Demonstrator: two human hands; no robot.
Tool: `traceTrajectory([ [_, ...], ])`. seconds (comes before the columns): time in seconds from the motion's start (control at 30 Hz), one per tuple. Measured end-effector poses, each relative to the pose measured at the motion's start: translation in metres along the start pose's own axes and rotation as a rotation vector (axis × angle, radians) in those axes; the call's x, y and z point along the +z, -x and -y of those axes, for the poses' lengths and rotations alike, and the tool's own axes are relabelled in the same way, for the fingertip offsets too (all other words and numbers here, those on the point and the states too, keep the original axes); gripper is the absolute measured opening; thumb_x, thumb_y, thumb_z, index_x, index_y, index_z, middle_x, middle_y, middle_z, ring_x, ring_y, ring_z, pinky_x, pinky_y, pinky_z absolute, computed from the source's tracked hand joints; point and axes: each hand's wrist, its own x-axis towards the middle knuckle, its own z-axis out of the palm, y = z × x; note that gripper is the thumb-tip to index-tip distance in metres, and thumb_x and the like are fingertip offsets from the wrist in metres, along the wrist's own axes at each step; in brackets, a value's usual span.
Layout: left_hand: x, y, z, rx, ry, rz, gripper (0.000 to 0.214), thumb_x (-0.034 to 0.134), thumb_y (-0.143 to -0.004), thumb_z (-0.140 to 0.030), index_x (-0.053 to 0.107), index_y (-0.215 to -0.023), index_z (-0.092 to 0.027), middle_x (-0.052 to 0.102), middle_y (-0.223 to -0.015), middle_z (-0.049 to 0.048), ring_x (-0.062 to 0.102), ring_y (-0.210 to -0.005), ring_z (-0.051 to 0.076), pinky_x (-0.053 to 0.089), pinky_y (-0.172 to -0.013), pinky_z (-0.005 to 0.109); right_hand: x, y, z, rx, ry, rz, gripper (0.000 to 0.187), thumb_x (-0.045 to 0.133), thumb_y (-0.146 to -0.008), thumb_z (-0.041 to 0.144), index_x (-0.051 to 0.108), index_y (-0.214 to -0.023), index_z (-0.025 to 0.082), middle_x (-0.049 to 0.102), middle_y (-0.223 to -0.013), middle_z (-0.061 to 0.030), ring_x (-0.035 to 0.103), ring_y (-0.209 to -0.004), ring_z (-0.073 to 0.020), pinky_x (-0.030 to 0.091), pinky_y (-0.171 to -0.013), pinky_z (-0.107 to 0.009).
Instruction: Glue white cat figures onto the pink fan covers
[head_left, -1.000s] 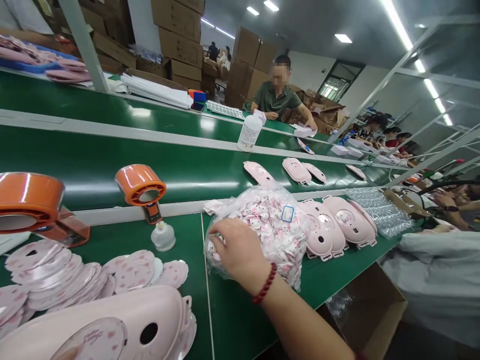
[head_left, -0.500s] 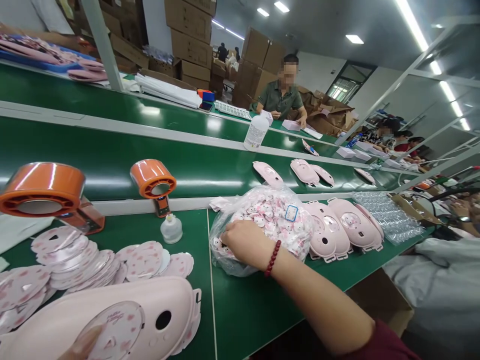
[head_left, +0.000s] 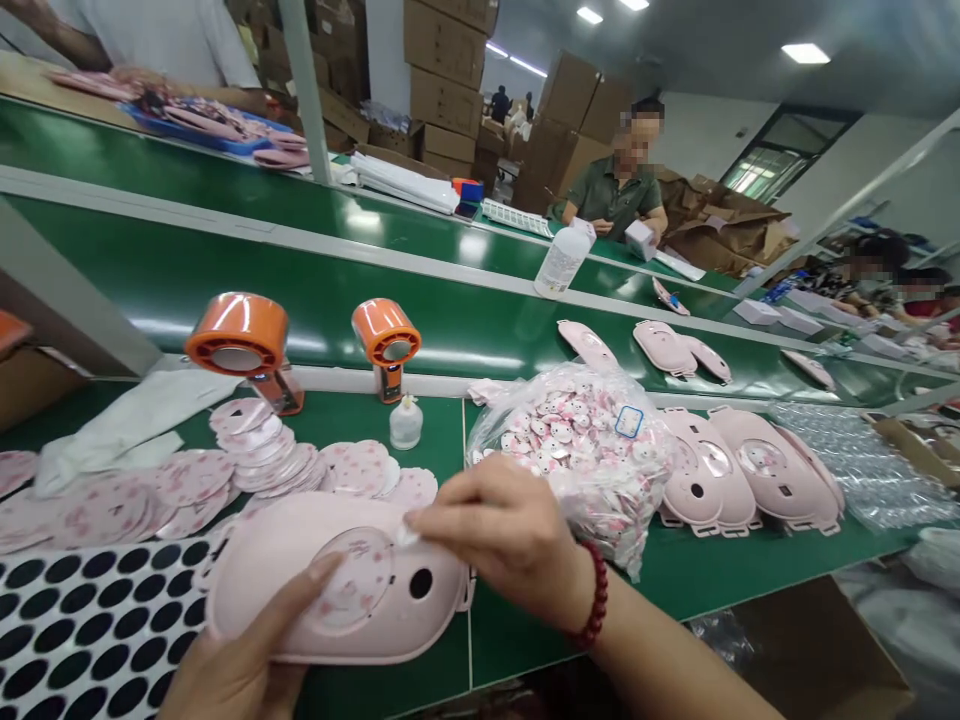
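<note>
My left hand (head_left: 251, 635) grips a pale pink plastic shell (head_left: 262, 560), its thumb lying over the round printed disc (head_left: 360, 590) set into it. Pinched in the fingertips of my right hand (head_left: 510, 540) is a small white piece (head_left: 406, 532), mostly hidden, just above the disc's upper right edge. A dark oval hole (head_left: 421, 583) shows in the shell beside it. Just behind my right hand sits a clear plastic bag (head_left: 645, 490) full of small white and pink cat-face pieces.
Piles of printed discs (head_left: 255, 450), two orange handheld fans (head_left: 240, 335) and a small clear bottle (head_left: 406, 424) stand behind the shell. At left lies a sheet of black ovals (head_left: 97, 630). More pink shells (head_left: 772, 460) are at right. Across the line a person (head_left: 619, 190) handles a white box.
My right hand has come out of the bag and moved left to the shell with a small white piece. The shell has been raised and shifted right. The view has turned left.
</note>
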Motion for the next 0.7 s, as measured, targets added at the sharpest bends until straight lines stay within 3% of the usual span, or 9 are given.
traceTrajectory([
  [0.07,0.014,0.01,-0.002,-0.059,0.015,0.013,0.065,0.102,-0.047,-0.033,0.078,-0.107,-0.027,0.078,-0.122,0.0048,0.068,-0.122,0.035,0.064,-0.093,0.04,0.013,0.007,0.013,-0.203,-0.14,-0.207,0.028,0.049,-0.109,0.02,0.077,-0.106,0.02,0.079,-0.091,-0.0002,0.068,-0.077,-0.0107,0.058,-0.073,-0.022],
  [0.2,0.025,0.022,-0.006,-0.067,0.055,0.02,0.078,0.105,-0.033,-0.03,0.078,-0.105,-0.02,0.079,-0.119,0.0102,0.069,-0.121,0.037,0.064,-0.091,0.036,0.028,0.014,0.022,-0.36,-0.056,-0.163,0.024,0.051,-0.107,0.015,0.074,-0.112,0.013,0.08,-0.107,-0.0054,0.071,-0.091,-0.0137,0.062,-0.085,-0.024],
  [0.3,0.022,0.027,-0.006,-0.053,0.078,-0.014,0.083,0.104,-0.032,-0.028,0.077,-0.109,-0.018,0.079,-0.119,0.0112,0.069,-0.121,0.035,0.063,-0.09,0.032,0.028,0.016,0.026,-0.334,-0.03,-0.105,0.022,0.057,-0.102,0.017,0.072,-0.117,0.01,0.079,-0.114,-0.0081,0.072,-0.098,-0.0175,0.062,-0.097,-0.029],
  [0.43,0.019,0.028,-0.002,-0.004,0.062,-0.097,0.088,0.103,-0.025,-0.028,0.078,-0.109,-0.019,0.081,-0.115,0.0107,0.071,-0.117,0.036,0.066,-0.076,0.028,0.026,0.017,0.038,-0.211,-0.089,-0.151,0.022,0.066,-0.1,0.034,0.074,-0.107,0.014,0.08,-0.109,-0.0074,0.071,-0.095,-0.018,0.062,-0.093,-0.03],
  [0.57,0.019,0.031,0.0,0.053,0.043,-0.131,0.078,0.102,-0.03,-0.03,0.08,-0.103,-0.02,0.081,-0.112,0.0099,0.07,-0.117,0.036,0.066,-0.075,0.028,0.025,0.017,0.048,0.012,-0.157,-0.142,0.009,0.07,-0.1,0.028,0.075,-0.105,0.022,0.08,-0.108,-0.0011,0.069,-0.096,-0.0163,0.061,-0.088,-0.028],
  [0.7,0.019,0.032,0.002,0.078,0.023,-0.108,0.068,0.101,-0.031,-0.027,0.081,-0.096,-0.018,0.082,-0.107,0.0074,0.074,-0.108,0.032,0.064,-0.079,0.027,0.022,0.017,0.054,-0.007,-0.088,-0.091,0.012,0.064,-0.101,0.022,0.075,-0.107,0.021,0.08,-0.104,-0.0034,0.068,-0.095,-0.018,0.062,-0.086,-0.029],
])
